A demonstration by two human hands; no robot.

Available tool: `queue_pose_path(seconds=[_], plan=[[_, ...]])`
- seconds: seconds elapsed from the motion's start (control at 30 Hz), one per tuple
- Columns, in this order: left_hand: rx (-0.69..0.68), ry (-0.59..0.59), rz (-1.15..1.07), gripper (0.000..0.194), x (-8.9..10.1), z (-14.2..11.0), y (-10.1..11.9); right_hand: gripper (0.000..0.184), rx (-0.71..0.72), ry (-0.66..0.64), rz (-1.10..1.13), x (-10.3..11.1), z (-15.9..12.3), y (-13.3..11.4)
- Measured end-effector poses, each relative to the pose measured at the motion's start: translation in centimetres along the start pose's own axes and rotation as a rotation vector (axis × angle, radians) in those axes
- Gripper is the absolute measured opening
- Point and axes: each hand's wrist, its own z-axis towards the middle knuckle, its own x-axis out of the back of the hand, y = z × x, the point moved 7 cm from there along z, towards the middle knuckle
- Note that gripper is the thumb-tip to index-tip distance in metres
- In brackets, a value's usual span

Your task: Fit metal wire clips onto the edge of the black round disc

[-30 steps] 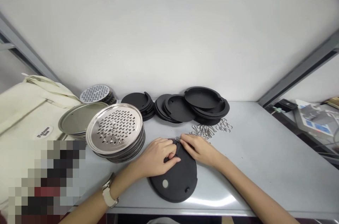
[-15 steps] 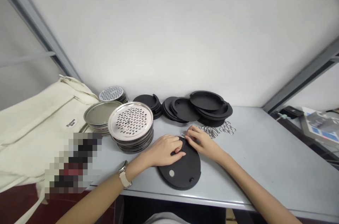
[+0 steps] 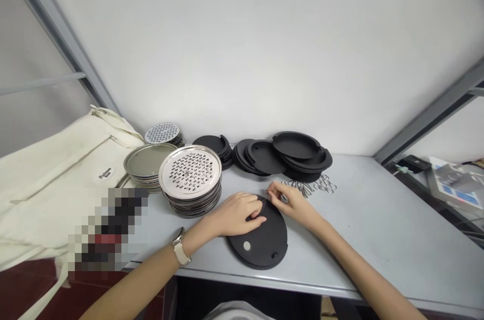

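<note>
A flat, round black disc (image 3: 260, 242) with a pale round spot and a small hole lies near the table's front edge. Across its upper left part rests my left hand (image 3: 240, 214), its curled fingers closed on the far rim. My right hand (image 3: 289, 201) is at the far right of the disc, thumb and fingertips pinched together. A small shiny wire piece shows at those fingertips, mostly hidden by them. Just beyond the right hand lie several metal clips (image 3: 302, 188) and linked metal rings (image 3: 325, 185) in a loose pile.
Perforated metal grater discs (image 3: 190, 172) are stacked left of my hands, with plain metal discs (image 3: 149, 161) behind them. Black trays and discs (image 3: 298, 144) line the wall. A cream bag (image 3: 56, 174) leans at the left; a box (image 3: 456, 184) stands at the far right.
My right hand has shifted slightly, its fingers drawn in tighter, and the wire piece shows less than before. The left hand stays on the disc.
</note>
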Motion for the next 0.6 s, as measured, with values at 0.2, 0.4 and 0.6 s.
queue_pose_path(seconds=[0.2,0.4,0.6], plan=[[0.013,-0.003,-0.028,0.026,0.0,0.0,-0.2,0.025,-0.010,0.009,0.007,0.4,0.0,0.1],[-0.001,0.009,-0.016,0.024,0.1,0.0,0.0,0.028,-0.035,-0.015,0.011,0.4,0.0,0.4],[0.001,0.013,0.000,0.025,0.0,0.1,0.0,0.024,-0.069,-0.112,-0.003,-1.0,0.5,1.7]])
